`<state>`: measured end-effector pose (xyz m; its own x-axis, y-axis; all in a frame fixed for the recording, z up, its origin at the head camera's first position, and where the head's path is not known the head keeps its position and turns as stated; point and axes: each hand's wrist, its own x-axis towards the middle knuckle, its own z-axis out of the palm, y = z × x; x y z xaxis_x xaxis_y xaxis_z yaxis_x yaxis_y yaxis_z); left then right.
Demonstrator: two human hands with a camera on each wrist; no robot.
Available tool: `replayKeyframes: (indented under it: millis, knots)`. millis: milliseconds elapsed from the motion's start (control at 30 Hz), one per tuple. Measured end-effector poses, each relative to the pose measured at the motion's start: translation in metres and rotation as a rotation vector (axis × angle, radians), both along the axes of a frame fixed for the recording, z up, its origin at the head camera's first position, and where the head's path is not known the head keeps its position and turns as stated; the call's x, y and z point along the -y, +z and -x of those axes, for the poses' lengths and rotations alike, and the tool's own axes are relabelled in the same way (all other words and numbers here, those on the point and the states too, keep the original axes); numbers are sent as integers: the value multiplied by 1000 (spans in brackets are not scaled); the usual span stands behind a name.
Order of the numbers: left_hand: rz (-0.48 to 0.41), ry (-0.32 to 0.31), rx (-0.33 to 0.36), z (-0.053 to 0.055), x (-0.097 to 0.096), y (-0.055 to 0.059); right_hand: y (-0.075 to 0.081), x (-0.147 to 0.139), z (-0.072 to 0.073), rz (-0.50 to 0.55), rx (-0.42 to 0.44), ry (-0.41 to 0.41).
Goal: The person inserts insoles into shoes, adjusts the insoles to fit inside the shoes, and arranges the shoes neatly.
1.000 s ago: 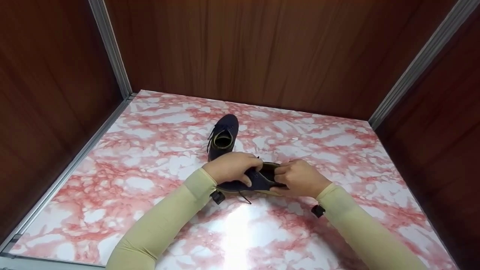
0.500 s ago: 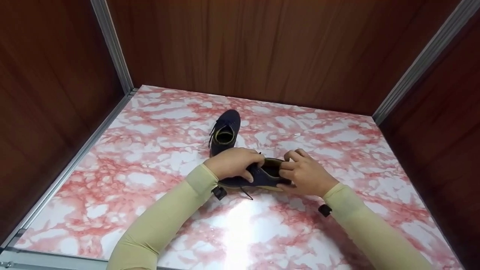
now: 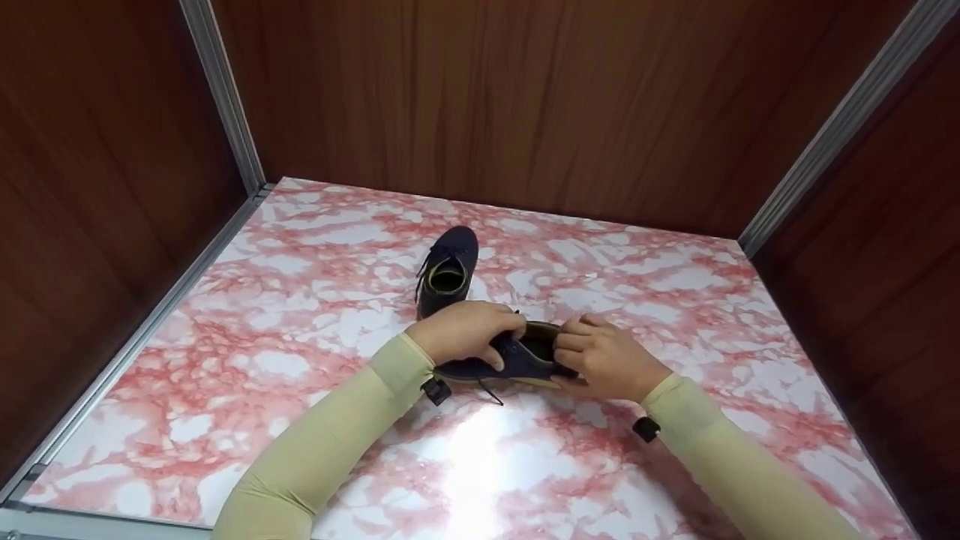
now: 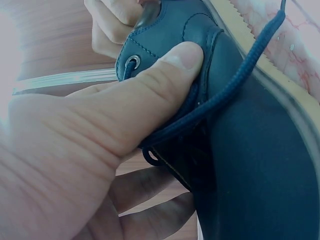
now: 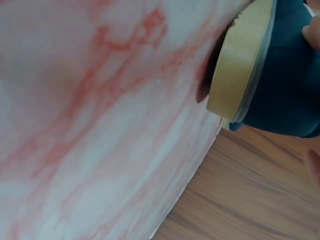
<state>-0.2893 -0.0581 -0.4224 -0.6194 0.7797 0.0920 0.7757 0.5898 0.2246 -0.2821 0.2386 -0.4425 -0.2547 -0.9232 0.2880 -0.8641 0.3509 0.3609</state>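
A dark blue lace-up shoe [image 3: 529, 366] with a tan sole lies sideways in the middle, toe to the left, heel to the right. My left hand [image 3: 469, 335] grips its lacing area. In the left wrist view the thumb presses beside an eyelet, near a loose blue lace [image 4: 235, 90]; other fingers pass behind the flap. My right hand [image 3: 611, 361] holds the heel end, its bent fingers at the collar of the opening. Only a few fingertips [image 5: 312, 32] of it show at the right wrist view's edge. A second matching shoe [image 3: 455, 251] stands behind, toe pointing away.
The shoes are on a red-and-white marbled board [image 3: 300, 427]. Brown wood-grain panels [image 3: 510, 97] rise at the back and both sides, with metal rails [image 3: 225, 105] at the corners. A bright glare spot [image 3: 474, 465] lies in front of the near shoe.
My right hand has shifted right from the shoe's opening to its heel; its fingers, spread half a second ago, sit closer together. The left hand keeps its grip. The head view bobbed slightly.
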Motion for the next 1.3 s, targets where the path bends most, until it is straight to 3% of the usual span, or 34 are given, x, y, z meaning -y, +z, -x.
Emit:
replayKeyframes:
  millis: [300, 867, 1300]
  knots:
    - [13, 11, 2, 2, -1, -4, -7, 3, 1, -25, 22, -4]
    - [1, 10, 4, 0, 2, -2, -1, 17, -6, -74, 102, -106]
    - [20, 13, 1, 0, 2, -4, -5, 28, -6, -98, -27, -138]
